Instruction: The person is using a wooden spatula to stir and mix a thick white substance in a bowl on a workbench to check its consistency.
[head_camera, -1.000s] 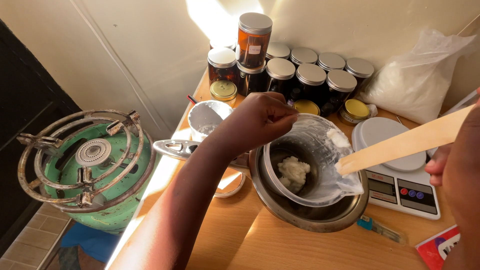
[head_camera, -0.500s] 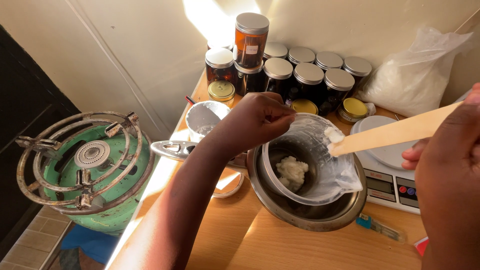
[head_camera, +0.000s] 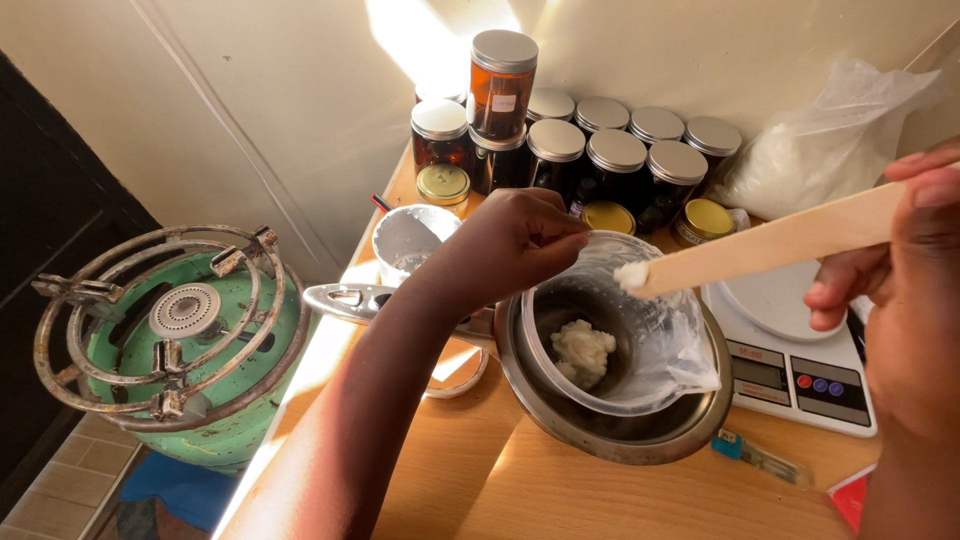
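Note:
My left hand (head_camera: 510, 240) pinches the far rim of a clear plastic jug (head_camera: 660, 345) that sits inside a steel pot (head_camera: 610, 430). A lump of white fat (head_camera: 583, 350) lies at the jug's bottom. My right hand (head_camera: 905, 290) grips a flat wooden spatula (head_camera: 770, 243). Its tip carries a small white dab and hovers over the jug's far rim.
Several amber jars with silver lids (head_camera: 600, 150) stand at the back, two gold-lidded tins (head_camera: 705, 218) in front. A plastic bag of white flakes (head_camera: 825, 150) leans on the wall. A digital scale (head_camera: 795, 350) is at right, a white cup (head_camera: 410, 235) and green gas burner (head_camera: 180, 340) at left.
The spatula tip scraped white fat off the jug's right wall and moved left and up to the far rim. My right hand rose higher into view.

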